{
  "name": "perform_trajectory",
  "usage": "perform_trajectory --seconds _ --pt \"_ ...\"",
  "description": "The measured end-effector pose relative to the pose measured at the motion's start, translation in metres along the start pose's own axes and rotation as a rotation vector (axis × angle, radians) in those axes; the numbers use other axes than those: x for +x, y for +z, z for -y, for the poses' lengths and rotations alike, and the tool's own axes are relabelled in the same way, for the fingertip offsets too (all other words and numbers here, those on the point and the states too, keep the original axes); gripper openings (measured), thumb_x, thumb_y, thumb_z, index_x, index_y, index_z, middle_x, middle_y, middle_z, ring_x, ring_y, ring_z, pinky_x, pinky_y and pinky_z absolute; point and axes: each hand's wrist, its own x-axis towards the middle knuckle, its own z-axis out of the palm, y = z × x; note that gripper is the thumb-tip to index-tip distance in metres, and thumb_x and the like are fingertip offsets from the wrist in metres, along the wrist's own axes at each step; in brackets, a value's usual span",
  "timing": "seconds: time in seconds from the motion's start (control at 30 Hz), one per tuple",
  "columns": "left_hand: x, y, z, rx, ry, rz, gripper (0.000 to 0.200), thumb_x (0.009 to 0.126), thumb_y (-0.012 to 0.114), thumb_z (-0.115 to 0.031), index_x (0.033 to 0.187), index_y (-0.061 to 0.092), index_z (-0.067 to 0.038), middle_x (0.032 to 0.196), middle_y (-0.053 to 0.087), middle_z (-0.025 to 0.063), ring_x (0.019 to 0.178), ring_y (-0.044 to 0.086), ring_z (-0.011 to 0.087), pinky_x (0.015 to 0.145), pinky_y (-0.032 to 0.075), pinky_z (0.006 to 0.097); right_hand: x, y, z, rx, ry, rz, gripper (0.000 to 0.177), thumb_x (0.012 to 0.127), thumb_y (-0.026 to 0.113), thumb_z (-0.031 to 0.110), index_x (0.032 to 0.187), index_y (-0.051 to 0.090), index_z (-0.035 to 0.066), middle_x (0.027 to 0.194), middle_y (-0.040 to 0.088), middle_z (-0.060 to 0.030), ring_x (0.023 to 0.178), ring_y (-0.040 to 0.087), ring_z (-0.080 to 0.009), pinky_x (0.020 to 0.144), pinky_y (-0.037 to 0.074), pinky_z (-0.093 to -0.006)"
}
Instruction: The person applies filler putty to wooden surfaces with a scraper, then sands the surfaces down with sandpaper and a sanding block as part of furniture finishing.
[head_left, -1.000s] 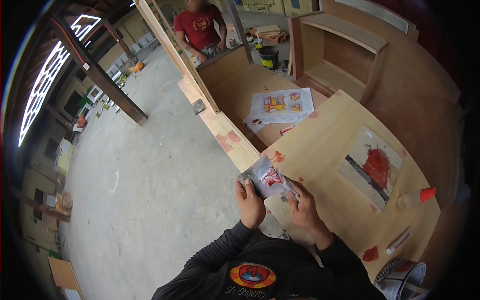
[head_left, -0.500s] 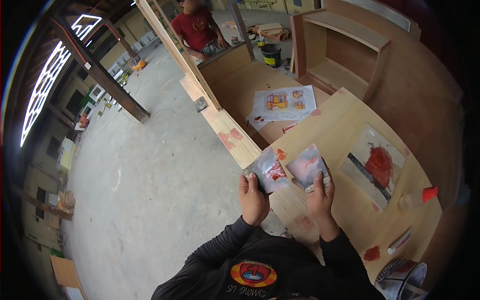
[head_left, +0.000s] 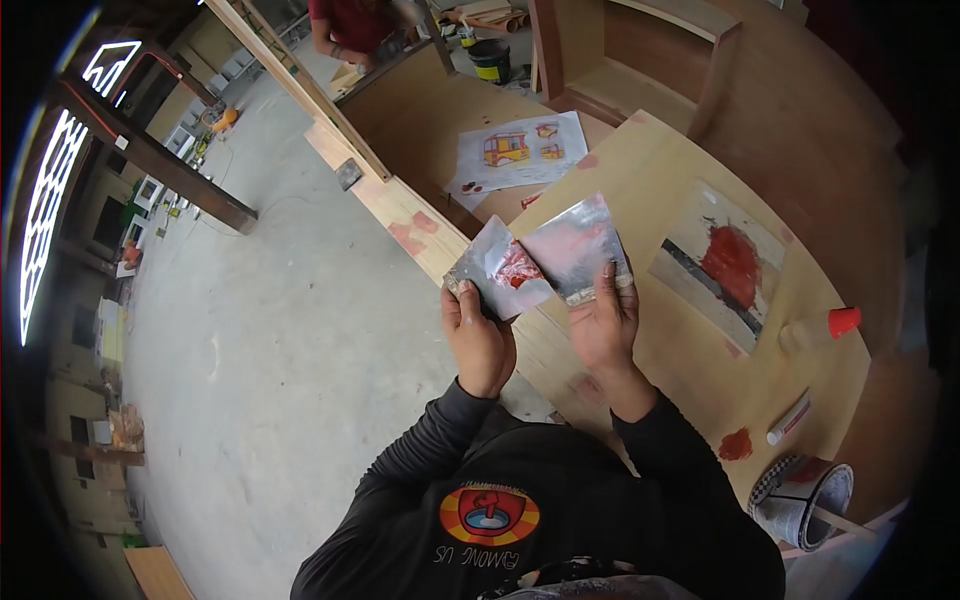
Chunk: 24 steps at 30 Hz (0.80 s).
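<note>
My left hand [head_left: 478, 340] is closed on a flat metal putty spreader [head_left: 478, 272], thumb on its upper face. A smear of red and white putty [head_left: 515, 265] lies on that blade. In my right hand [head_left: 606, 325] is a second metal putty spreader [head_left: 575, 240], its face filmed with pale pink. The two blades meet or overlap at their inner edges, held above the wooden panel. To the right of my right hand, a mixing board [head_left: 690, 220] bears a large patch of red putty [head_left: 738, 265] and a dark strip.
A red-capped bottle [head_left: 810, 332], a white tube [head_left: 790, 417] and a can [head_left: 825, 500] are at the right on the panel [head_left: 670, 370]. Printed drawings [head_left: 525, 150] lie beyond. Across the frame is another person [head_left: 365, 30]. A wooden cabinet [head_left: 620, 90] stands behind.
The two spreaders have come together from a gap between them, the right one tilting toward the left. The head view has shifted, so the surroundings sit farther up and left.
</note>
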Motion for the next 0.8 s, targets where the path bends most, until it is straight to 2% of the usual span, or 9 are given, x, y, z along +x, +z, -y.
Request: perform_trajectory --seconds 0.07,0.23,0.3,0.33,0.37,0.47,0.63,0.73,0.8 --pt "0.002 -0.005 0.004 -0.004 0.018 0.040 0.032 0.105 0.038 -0.015 0.135 0.041 -0.004 0.123 0.056 0.0109 0.110 0.058 0.0185 0.093 0.051 0.0366 -0.002 -0.010 -0.002 -0.136 0.081 -0.045 0.032 0.105 0.044 0.014 0.132 0.051 -0.001 0.125 0.058 -0.0068 0.115 0.054 -0.0130 0.099 0.042 -0.0282" --pt "0.003 -0.002 0.006 0.106 0.009 -0.069 0.031 0.105 0.038 -0.013 0.133 0.041 -0.002 0.120 0.057 0.0110 0.103 0.058 0.0172 0.088 0.051 0.0317 -0.001 -0.008 -0.011 -0.276 -0.081 0.104 0.037 0.105 0.043 0.012 0.137 0.048 -0.004 0.126 0.060 -0.0094 0.115 0.055 -0.0155 0.100 0.042 -0.0307" --pt "0.005 -0.007 0.009 0.109 0.044 -0.050 0.031 0.106 0.037 -0.014 0.133 0.041 -0.002 0.120 0.057 0.0107 0.103 0.058 0.0168 0.088 0.051 0.0315 -0.006 -0.009 -0.005 -0.686 -0.065 0.225 0.037 0.104 0.043 0.013 0.136 0.050 -0.004 0.127 0.061 -0.0121 0.117 0.056 -0.0180 0.101 0.042 -0.0331" --pt "0.006 -0.010 0.011 0.116 0.070 -0.036 0.031 0.106 0.037 -0.014 0.133 0.041 -0.001 0.120 0.057 0.0104 0.103 0.058 0.0165 0.088 0.051 0.0313 -0.011 0.000 0.008 -0.826 -0.058 0.299 0.036 0.102 0.046 0.010 0.136 0.051 -0.003 0.129 0.060 -0.0163 0.119 0.057 -0.0236 0.102 0.042 -0.0353" --pt "0.006 -0.012 0.012 0.114 0.073 -0.030 0.031 0.106 0.037 -0.014 0.133 0.041 -0.001 0.120 0.057 0.0104 0.103 0.058 0.0165 0.088 0.051 0.0313 -0.011 -0.003 0.006 -0.826 -0.066 0.300 0.036 0.102 0.046 0.010 0.136 0.051 -0.003 0.129 0.060 -0.0163 0.119 0.057 -0.0236 0.102 0.042 -0.0353" --pt "0.003 -0.015 0.010 0.209 0.061 -0.045 0.029 0.107 0.036 -0.015 0.132 0.042 -0.002 0.117 0.057 0.0098 0.102 0.058 0.0147 0.087 0.051 0.0302 -0.013 -0.016 0.002 -0.986 -0.152 0.452 0.041 0.096 0.052 0.003 0.137 0.051 0.002 0.129 0.059 -0.0222 0.118 0.058 -0.0363 0.100 0.045 -0.0380" --pt "0.005 -0.024 0.010 0.219 0.103 -0.021 0.026 0.107 0.038 -0.016 0.129 0.044 -0.004 0.113 0.058 0.0074 0.098 0.058 0.0132 0.085 0.051 0.0297 -0.024 -0.027 0.007 -1.118 -0.129 0.473 0.040 0.094 0.053 0.002 0.135 0.053 0.001 0.126 0.059 -0.0238 0.117 0.059 -0.0378 0.098 0.047 -0.0391" --pt "0.006 -0.015 0.000 0.152 0.133 -0.006 0.023 0.106 0.039 -0.017 0.126 0.046 -0.005 0.110 0.059 0.0057 0.095 0.058 0.0126 0.084 0.051 0.0298 -0.029 -0.043 0.003 -1.200 -0.023 0.573 0.037 0.095 0.053 0.003 0.132 0.055 -0.001 0.119 0.063 -0.0234 0.112 0.062 -0.0382 0.095 0.049 -0.0379" --pt "0.008 -0.015 -0.003 0.122 0.164 -0.021 0.021 0.106 0.041 -0.018 0.122 0.047 -0.005 0.108 0.059 0.0048 0.094 0.059 0.0126 0.085 0.051 0.0305 -0.031 -0.047 0.003 -1.050 -0.006 0.353 0.032 0.096 0.053 0.005 0.126 0.058 -0.003 0.109 0.067 -0.0211 0.101 0.067 -0.0344 0.089 0.051 -0.0362"
